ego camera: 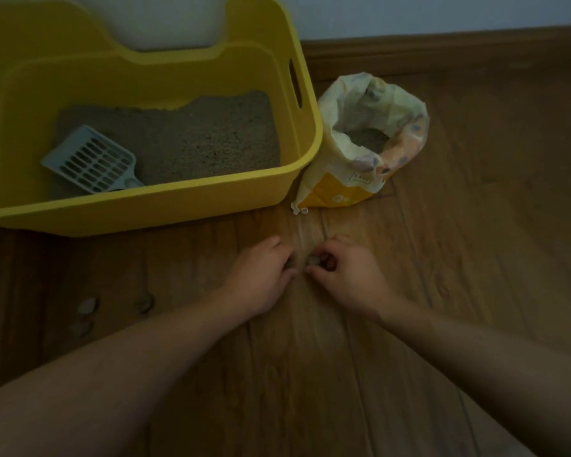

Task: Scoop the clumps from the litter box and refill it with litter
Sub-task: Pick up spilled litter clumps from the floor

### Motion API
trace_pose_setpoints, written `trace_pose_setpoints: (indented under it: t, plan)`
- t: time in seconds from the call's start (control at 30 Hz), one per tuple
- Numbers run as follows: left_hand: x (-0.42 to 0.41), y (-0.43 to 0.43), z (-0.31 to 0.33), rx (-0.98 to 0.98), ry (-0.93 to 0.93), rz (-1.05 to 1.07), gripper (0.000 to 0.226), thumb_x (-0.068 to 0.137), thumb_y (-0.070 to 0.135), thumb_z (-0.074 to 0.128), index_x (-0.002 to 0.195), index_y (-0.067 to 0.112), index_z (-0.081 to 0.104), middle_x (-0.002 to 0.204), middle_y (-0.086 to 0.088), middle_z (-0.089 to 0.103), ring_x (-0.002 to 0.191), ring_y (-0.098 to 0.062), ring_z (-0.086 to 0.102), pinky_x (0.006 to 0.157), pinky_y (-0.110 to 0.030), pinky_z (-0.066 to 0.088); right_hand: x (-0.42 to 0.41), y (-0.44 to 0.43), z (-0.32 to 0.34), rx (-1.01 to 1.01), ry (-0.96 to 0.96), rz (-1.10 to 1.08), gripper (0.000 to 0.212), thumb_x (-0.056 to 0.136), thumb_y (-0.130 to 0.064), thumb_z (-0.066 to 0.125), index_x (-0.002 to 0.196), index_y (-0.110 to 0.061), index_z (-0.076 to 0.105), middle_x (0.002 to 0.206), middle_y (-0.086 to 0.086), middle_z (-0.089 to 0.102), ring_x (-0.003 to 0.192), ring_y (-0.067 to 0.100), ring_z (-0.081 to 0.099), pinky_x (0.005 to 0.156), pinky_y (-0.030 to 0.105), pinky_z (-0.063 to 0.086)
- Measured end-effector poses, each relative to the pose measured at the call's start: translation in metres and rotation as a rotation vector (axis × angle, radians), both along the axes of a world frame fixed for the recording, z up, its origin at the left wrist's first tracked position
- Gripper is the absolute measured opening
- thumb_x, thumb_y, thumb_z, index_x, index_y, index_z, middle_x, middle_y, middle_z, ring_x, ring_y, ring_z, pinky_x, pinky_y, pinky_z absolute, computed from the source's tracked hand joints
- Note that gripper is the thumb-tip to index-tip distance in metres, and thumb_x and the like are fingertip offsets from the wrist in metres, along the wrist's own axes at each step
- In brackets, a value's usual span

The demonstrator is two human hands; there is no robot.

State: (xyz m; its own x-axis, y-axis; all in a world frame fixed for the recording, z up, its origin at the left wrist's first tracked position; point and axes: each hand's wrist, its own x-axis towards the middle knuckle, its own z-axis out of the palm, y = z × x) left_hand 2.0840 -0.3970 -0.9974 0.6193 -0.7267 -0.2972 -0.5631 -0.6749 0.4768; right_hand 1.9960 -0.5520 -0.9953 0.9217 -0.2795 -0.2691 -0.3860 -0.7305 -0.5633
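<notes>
A yellow litter box (185, 206) stands on the wooden floor at the upper left, holding grey litter (192, 136). A pale blue slotted scoop (91, 161) lies in the litter at the box's left front. An open litter bag (370, 140) stands right of the box with litter showing inside. My left hand (261, 275) and my right hand (343, 275) meet on the floor in front of the box, fingers curled. My right hand pinches a small grey clump (312, 260). What my left fingers hold is hidden.
Several small grey clumps (86, 306) lie on the floor at the left, one (144, 302) a little further right. A wooden skirting board (442, 51) and a white wall run along the back. Bare wooden floor stretches to the right.
</notes>
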Motion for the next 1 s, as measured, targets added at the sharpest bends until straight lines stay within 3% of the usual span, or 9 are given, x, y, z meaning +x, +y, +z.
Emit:
trace_pose_setpoints:
  t: [0.13, 0.27, 0.5, 0.63, 0.83, 0.9, 1.0]
  plan:
    - [0.005, 0.029, 0.016, -0.058, -0.013, 0.121, 0.022, 0.092, 0.036, 0.062, 0.111, 0.026, 0.061, 0.11, 0.008, 0.052, 0.098, -0.009, 0.053, 0.084, -0.027, 0.047, 0.003, 0.018, 0.014, 0.121, 0.004, -0.067, 0.025, 0.083, -0.024, 0.077, 0.106, -0.021, 0.07, 0.087, -0.009, 0.062, 0.077, 0.004, 0.059, 0.069, 0.015, 0.047]
    - [0.004, 0.069, 0.028, -0.055, -0.017, 0.207, 0.022, 0.092, 0.035, 0.062, 0.111, 0.025, 0.061, 0.107, 0.009, 0.051, 0.092, -0.006, 0.049, 0.079, -0.022, 0.041, 0.015, 0.048, 0.025, 0.253, -0.016, -0.094, 0.026, 0.084, -0.016, 0.077, 0.108, -0.021, 0.07, 0.082, -0.019, 0.059, 0.072, -0.003, 0.059, 0.064, 0.005, 0.044]
    - [-0.011, 0.154, 0.039, -0.047, -0.05, 0.558, 0.017, 0.089, 0.031, 0.067, 0.104, 0.026, 0.061, 0.103, 0.011, 0.05, 0.091, -0.006, 0.051, 0.081, -0.023, 0.047, 0.053, 0.124, 0.028, 0.393, 0.063, 0.05, 0.032, 0.08, -0.004, 0.076, 0.089, -0.032, 0.063, 0.075, -0.012, 0.064, 0.062, 0.003, 0.061, 0.057, 0.015, 0.044]
    - [-0.022, 0.201, 0.042, -0.104, -0.044, 0.801, 0.015, 0.087, 0.026, 0.069, 0.1, 0.023, 0.061, 0.1, 0.009, 0.052, 0.089, -0.009, 0.054, 0.08, -0.026, 0.05, 0.067, 0.172, 0.029, 0.409, 0.1, 0.142, 0.036, 0.078, -0.001, 0.075, 0.077, -0.035, 0.062, 0.073, -0.009, 0.066, 0.066, 0.009, 0.061, 0.065, 0.022, 0.048]
    - [-0.034, 0.244, 0.036, -0.132, 0.006, 1.077, 0.035, 0.086, 0.021, 0.071, 0.116, 0.023, 0.055, 0.097, 0.007, 0.057, 0.085, -0.008, 0.056, 0.075, -0.026, 0.049, 0.085, 0.229, 0.022, 0.479, 0.178, 0.18, 0.034, 0.076, 0.004, 0.073, 0.078, -0.029, 0.064, 0.079, -0.004, 0.065, 0.074, 0.014, 0.062, 0.061, 0.022, 0.047]
    - [-0.031, 0.25, 0.034, -0.11, 0.029, 1.095, 0.043, 0.086, 0.019, 0.071, 0.125, 0.022, 0.052, 0.103, 0.004, 0.058, 0.09, -0.011, 0.057, 0.081, -0.029, 0.05, 0.09, 0.243, 0.018, 0.527, 0.211, 0.138, 0.025, 0.078, -0.002, 0.077, 0.08, -0.024, 0.065, 0.078, -0.001, 0.066, 0.066, 0.014, 0.063, 0.056, 0.022, 0.05]
    - [-0.024, 0.253, 0.027, -0.057, 0.052, 1.08, 0.055, 0.086, 0.018, 0.07, 0.137, 0.017, 0.046, 0.114, -0.002, 0.06, 0.105, -0.021, 0.058, 0.094, -0.038, 0.051, 0.096, 0.251, 0.01, 0.463, 0.19, 0.154, 0.02, 0.077, -0.022, 0.085, 0.083, -0.024, 0.066, 0.078, -0.004, 0.067, 0.063, 0.012, 0.062, 0.059, 0.027, 0.053]
